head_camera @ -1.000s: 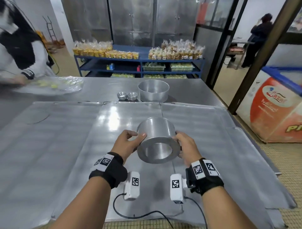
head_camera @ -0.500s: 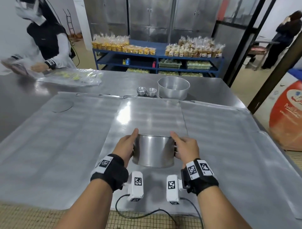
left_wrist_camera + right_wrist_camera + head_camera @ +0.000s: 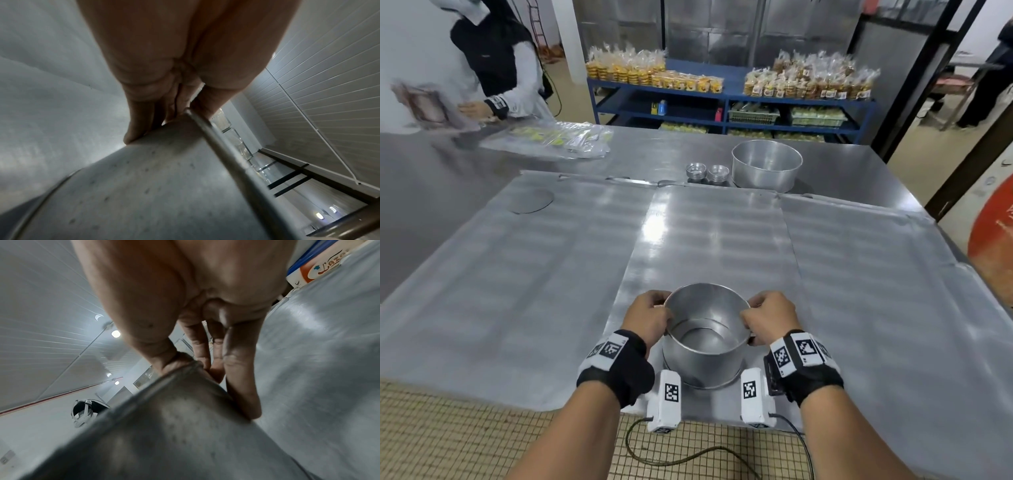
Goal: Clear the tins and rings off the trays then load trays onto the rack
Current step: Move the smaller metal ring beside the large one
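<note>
A tall round metal tin [image 3: 705,353] stands upright, mouth up, near the front edge of the middle tray [image 3: 715,240]. My left hand [image 3: 652,317] pinches its left rim, thumb inside and fingers outside. My right hand [image 3: 765,318] pinches the right rim the same way. In the left wrist view the tin wall [image 3: 164,186] fills the lower frame under my left hand [image 3: 180,104]. The right wrist view shows my right hand [image 3: 197,363] on the tin's rim [image 3: 174,426]. A wider tin [image 3: 766,164] and two small stacks of tins [image 3: 707,172] stand beyond the trays.
Flat trays lie to the left [image 3: 500,274] and right [image 3: 893,291] of the middle one. A loose metal disc [image 3: 530,201] lies on the left tray. Another person [image 3: 496,61] handles plastic bags [image 3: 558,138] at the far left. A blue shelf [image 3: 729,102] holds packaged goods.
The tin went from tilted on its side in the air to upright on the middle tray. Both hands shifted from its walls to its top rim. My view moved back.
</note>
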### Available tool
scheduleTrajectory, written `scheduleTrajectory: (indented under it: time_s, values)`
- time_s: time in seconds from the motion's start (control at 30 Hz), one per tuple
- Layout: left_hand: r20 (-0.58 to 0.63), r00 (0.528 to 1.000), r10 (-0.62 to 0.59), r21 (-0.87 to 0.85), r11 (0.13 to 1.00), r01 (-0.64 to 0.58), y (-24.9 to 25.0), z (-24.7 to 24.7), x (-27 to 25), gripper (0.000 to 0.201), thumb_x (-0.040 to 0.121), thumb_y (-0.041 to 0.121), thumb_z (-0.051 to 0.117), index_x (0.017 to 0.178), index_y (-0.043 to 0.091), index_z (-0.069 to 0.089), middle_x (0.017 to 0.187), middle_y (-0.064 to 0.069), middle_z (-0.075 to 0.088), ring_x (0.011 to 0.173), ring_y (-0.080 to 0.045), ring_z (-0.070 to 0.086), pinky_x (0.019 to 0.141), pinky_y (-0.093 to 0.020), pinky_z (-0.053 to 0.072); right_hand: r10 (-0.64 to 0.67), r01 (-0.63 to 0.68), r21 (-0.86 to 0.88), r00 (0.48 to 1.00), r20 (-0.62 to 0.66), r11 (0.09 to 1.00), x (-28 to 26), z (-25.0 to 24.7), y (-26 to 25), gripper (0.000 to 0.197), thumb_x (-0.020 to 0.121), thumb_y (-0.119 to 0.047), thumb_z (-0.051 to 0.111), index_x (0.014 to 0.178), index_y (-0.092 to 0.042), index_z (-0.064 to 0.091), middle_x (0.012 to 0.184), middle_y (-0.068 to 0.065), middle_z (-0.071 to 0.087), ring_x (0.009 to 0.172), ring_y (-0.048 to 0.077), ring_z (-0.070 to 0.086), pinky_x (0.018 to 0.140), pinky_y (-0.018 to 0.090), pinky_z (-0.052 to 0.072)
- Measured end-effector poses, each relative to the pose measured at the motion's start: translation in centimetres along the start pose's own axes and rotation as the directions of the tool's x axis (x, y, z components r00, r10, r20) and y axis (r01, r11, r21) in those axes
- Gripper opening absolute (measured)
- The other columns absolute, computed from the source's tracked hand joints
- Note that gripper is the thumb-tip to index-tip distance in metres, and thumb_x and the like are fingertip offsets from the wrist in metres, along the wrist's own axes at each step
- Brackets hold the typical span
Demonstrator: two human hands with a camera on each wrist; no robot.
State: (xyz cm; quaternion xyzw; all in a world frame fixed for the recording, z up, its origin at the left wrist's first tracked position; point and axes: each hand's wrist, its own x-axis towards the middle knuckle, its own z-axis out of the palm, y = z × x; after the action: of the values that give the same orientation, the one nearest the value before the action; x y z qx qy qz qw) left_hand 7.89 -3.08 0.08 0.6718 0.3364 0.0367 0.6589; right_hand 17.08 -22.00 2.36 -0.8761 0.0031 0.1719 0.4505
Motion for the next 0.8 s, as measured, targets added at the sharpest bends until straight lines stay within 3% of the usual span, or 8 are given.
scheduleTrajectory:
  time_s: [0.13, 0.23, 0.37, 0.43, 0.53, 0.63, 0.7, 0.8]
  values:
    - [-0.03, 1.0, -0.007, 0.046, 0.999, 0.008, -0.8, 0.1, 0.4, 0.042, 0.056, 0.006, 0.054, 0.093, 0.018, 0.071, 0.1, -0.005, 0.071, 0.089, -0.032, 0.067, 0.069, -0.04, 0.055, -0.001, 0.003, -0.058, 1.0, 0.027, 0.998, 0.6, -0.1, 0.6, 0.02, 0.069, 0.001, 0.057, 0.085, -0.008, 0.065, 0.092, 0.015, 0.065, 0.066, 0.031, 0.068, 0.044, 0.046, 0.058]
    - [-0.029, 1.0, -0.001, 0.097, 0.995, 0.004, -0.8, 0.3, 0.7, 0.042, 0.053, 0.008, 0.054, 0.089, 0.019, 0.071, 0.094, -0.004, 0.073, 0.088, -0.032, 0.069, 0.075, -0.045, 0.057, -0.018, 0.027, -0.115, 0.997, 0.071, 0.993, 1.4, -0.4, 0.7, 0.019, 0.068, -0.001, 0.055, 0.083, -0.01, 0.064, 0.09, 0.015, 0.066, 0.063, 0.034, 0.069, 0.044, 0.045, 0.058]
    - [-0.029, 1.0, -0.003, 0.16, 0.987, 0.008, -0.1, 0.7, 0.8, 0.04, 0.051, 0.007, 0.052, 0.086, 0.015, 0.07, 0.087, -0.007, 0.074, 0.084, -0.032, 0.069, 0.074, -0.045, 0.058, -0.041, 0.077, -0.228, 0.987, 0.156, 0.971, 2.8, -0.9, 0.4, 0.02, 0.066, -0.007, 0.054, 0.081, -0.017, 0.064, 0.092, 0.008, 0.066, 0.076, 0.031, 0.068, 0.063, 0.044, 0.062]
    - [-0.027, 1.0, -0.007, 0.225, 0.974, 0.013, 0.5, 0.8, 0.9, 0.033, 0.059, 0.004, 0.055, 0.087, 0.014, 0.07, 0.086, -0.009, 0.074, 0.083, -0.032, 0.069, 0.07, -0.044, 0.059, -0.032, 0.088, -0.263, 0.978, 0.208, 0.961, 3.5, -1.3, 0.0, 0.019, 0.067, -0.007, 0.056, 0.082, -0.017, 0.064, 0.092, 0.008, 0.066, 0.073, 0.03, 0.068, 0.065, 0.04, 0.062]
    - [-0.017, 1.0, -0.012, 0.37, 0.929, 0.018, 1.7, 0.9, 1.1, 0.018, 0.079, 0.0, 0.059, 0.088, 0.012, 0.069, 0.087, -0.011, 0.071, 0.073, -0.025, 0.066, 0.051, -0.03, 0.055, -0.041, 0.143, -0.358, 0.96, 0.276, 0.923, 4.9, -1.5, -0.8, 0.015, 0.072, -0.009, 0.063, 0.086, -0.009, 0.069, 0.087, 0.007, 0.068, 0.073, 0.024, 0.064, 0.069, 0.032, 0.056]
    - [0.0, 1.0, -0.022, 0.475, 0.88, 0.019, 3.1, 0.9, 1.3, 0.008, 0.089, 0.012, 0.06, 0.091, 0.01, 0.068, 0.087, -0.007, 0.067, 0.072, -0.019, 0.065, 0.044, -0.024, 0.051, -0.055, 0.217, -0.434, 0.933, 0.355, 0.874, 6.1, -1.0, -2.3, 0.02, 0.074, -0.017, 0.068, 0.09, -0.006, 0.072, 0.085, 0.008, 0.071, 0.086, 0.027, 0.069, 0.071, 0.031, 0.055]
    - [0.032, 0.998, -0.059, 0.527, 0.849, 0.033, 4.2, 0.6, 1.8, 0.017, 0.091, 0.023, 0.062, 0.09, 0.007, 0.069, 0.088, -0.007, 0.068, 0.079, -0.022, 0.067, 0.052, -0.029, 0.057, -0.067, 0.276, -0.475, 0.909, 0.411, 0.836, 7.0, -0.2, -3.4, 0.029, 0.072, -0.021, 0.068, 0.093, -0.002, 0.072, 0.094, 0.014, 0.074, 0.093, 0.03, 0.07, 0.069, 0.032, 0.055]
    - [0.098, 0.986, -0.131, 0.648, 0.761, 0.037, 5.6, -0.2, 3.1, 0.031, 0.093, 0.034, 0.059, 0.094, 0.006, 0.072, 0.096, -0.008, 0.075, 0.092, -0.024, 0.071, 0.075, -0.042, 0.062, -0.11, 0.37, -0.514, 0.878, 0.466, 0.774, 7.9, 1.0, -5.9, 0.029, 0.074, -0.023, 0.068, 0.094, -0.001, 0.072, 0.1, 0.017, 0.072, 0.093, 0.031, 0.07, 0.075, 0.035, 0.057]
